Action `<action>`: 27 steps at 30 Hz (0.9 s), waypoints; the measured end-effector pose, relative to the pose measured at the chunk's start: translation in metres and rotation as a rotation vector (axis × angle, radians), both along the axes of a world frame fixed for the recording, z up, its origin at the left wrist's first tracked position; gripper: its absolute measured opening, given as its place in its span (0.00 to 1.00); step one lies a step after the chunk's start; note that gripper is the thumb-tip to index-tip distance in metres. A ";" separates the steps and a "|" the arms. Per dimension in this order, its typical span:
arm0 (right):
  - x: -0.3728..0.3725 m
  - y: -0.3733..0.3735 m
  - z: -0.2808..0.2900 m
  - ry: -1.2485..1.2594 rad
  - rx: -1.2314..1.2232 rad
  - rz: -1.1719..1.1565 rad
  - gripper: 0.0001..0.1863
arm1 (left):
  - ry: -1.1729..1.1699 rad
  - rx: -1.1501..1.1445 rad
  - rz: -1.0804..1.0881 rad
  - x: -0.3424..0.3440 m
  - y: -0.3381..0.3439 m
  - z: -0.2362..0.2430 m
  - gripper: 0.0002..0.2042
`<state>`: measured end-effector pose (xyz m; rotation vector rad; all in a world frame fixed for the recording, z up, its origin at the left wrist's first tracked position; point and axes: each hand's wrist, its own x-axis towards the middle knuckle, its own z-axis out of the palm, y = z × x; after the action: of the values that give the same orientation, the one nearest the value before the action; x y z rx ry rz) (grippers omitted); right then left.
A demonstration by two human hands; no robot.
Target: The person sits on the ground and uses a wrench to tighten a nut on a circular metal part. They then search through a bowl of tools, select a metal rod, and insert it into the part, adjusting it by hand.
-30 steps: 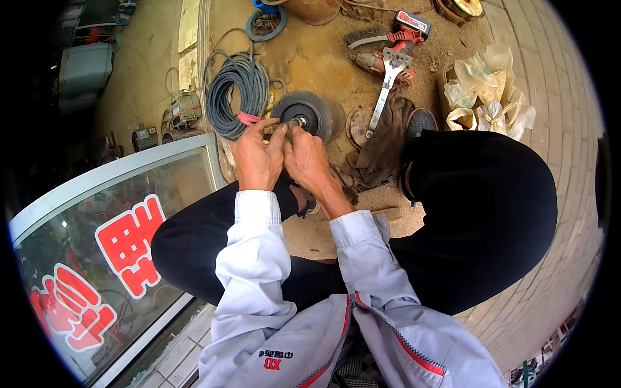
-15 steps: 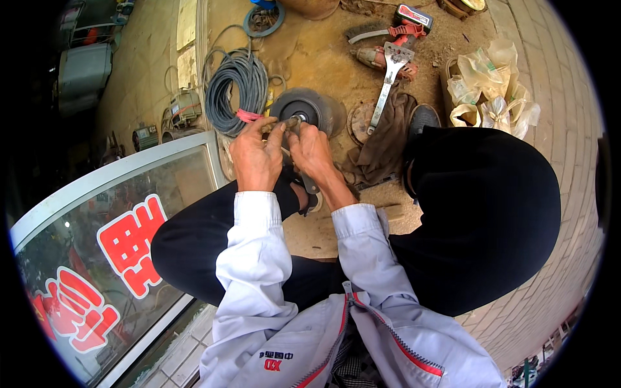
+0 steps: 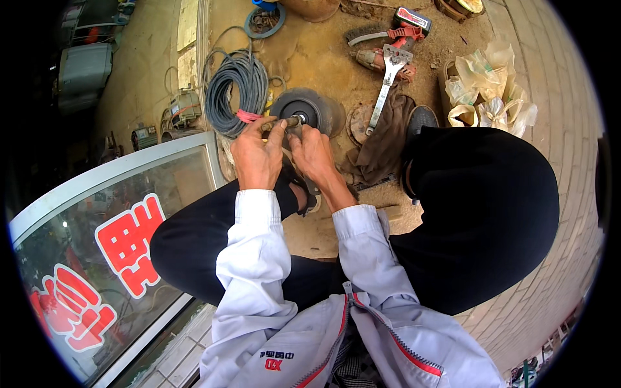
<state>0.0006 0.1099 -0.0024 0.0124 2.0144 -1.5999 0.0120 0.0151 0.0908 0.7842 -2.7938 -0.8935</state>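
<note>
Both hands are close together over a dark round wheel-like part (image 3: 283, 103), whose pale metal centre shows. My left hand (image 3: 257, 155) is closed, thumb and fingers pinching a short metal shaft (image 3: 295, 121) that points toward that centre. Right beside it, my right hand (image 3: 313, 154) is closed with curled fingers near the shaft's end. What the right fingers hold is hidden. A coil of grey cable (image 3: 226, 87), tied with a pink band, lies just left of the wheel-like part.
A red cordless power tool (image 3: 388, 61) and a flat metal bracket (image 3: 387, 81) lie ahead on the right, near a brown cloth (image 3: 386, 145). Plastic bags (image 3: 488, 84) stand farther right. A framed glass panel (image 3: 174, 174) borders my left side.
A dark flat strip below my right hand shows less than before. My hands stay at nearly the same place, with only slight finger movement.
</note>
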 end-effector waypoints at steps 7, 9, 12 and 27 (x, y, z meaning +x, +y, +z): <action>-0.004 -0.002 0.001 -0.049 -0.023 0.011 0.17 | -0.027 -0.034 0.001 -0.002 0.008 0.007 0.12; -0.004 -0.003 0.000 -0.042 -0.023 -0.005 0.16 | 0.016 -0.118 -0.032 0.000 0.006 0.002 0.12; -0.001 -0.006 -0.005 -0.068 -0.095 -0.029 0.16 | 0.038 -0.211 -0.035 0.003 0.006 -0.006 0.11; 0.000 0.000 0.004 0.006 -0.037 -0.025 0.16 | 0.062 -0.109 -0.027 0.000 0.005 -0.001 0.10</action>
<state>0.0006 0.1104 0.0019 0.0190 1.9962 -1.6548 0.0119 0.0200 0.0897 0.6930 -2.7780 -0.7481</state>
